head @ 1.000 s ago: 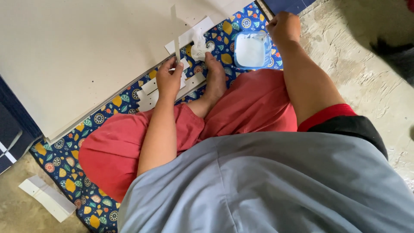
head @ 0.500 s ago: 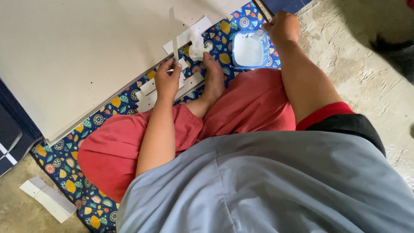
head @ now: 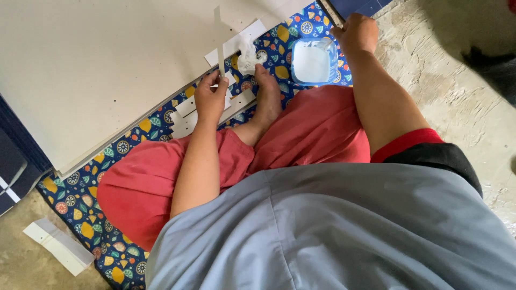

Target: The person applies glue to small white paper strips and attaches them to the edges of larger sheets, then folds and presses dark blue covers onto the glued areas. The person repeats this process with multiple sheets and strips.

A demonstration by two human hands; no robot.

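White paper strip (head: 219, 40), thin, flat and stiff, stands upright over the large pale board (head: 97, 70), its lower end pinched in the closed grip of the left hand (head: 210, 99). Right hand (head: 357, 33) is curled round a thin dark stick (head: 329, 12) at the square tub (head: 314, 62) of milky white paste on the patterned mat (head: 134, 145)

Two hands in shot, left hand (head: 208, 99) and right hand (head: 357, 33); one bare foot (head: 267, 96), one tub of white liquid (head: 314, 61), one big pale board (head: 102, 64), one patterned mat (head: 80, 198), one folded card piece (head: 58, 246) on the floor
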